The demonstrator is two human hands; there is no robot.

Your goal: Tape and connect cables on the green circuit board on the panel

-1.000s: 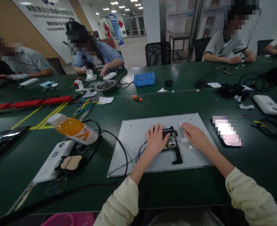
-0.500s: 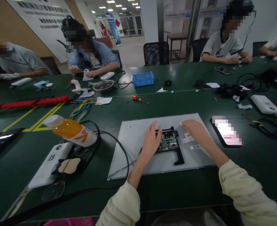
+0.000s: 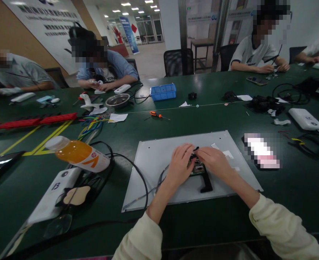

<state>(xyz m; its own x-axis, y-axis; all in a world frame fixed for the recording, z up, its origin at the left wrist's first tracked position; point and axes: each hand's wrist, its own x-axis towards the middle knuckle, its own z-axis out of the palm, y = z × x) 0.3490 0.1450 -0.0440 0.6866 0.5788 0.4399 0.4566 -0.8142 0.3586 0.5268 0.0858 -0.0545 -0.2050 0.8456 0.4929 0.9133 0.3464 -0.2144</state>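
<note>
A flat grey-white panel (image 3: 151, 169) lies on the green table. On it sits a black plastic frame (image 3: 206, 182) around a green circuit board (image 3: 199, 168). My left hand (image 3: 180, 162) curls over the frame's upper left, fingers together and thumb bent inward. At the frame's top edge my right hand (image 3: 215, 162) has its fingertips pinched, close to the left fingertips. Both hands hide much of the board and frame. White tape pieces (image 3: 228, 154) stick to the panel right of the frame. Thin grey wires run out from under my left wrist.
Left of the panel stand an orange drink bottle (image 3: 80, 155), a white power bank (image 3: 55, 195) and black cables. A lit phone (image 3: 261, 151) lies to the right. Farther off are an orange-handled screwdriver (image 3: 158, 115), a blue basket (image 3: 163, 92) and several people working.
My right hand has moved left from the tape on the panel to the frame's top edge. My left hand has shifted right, its spread fingers now curled in over the frame.
</note>
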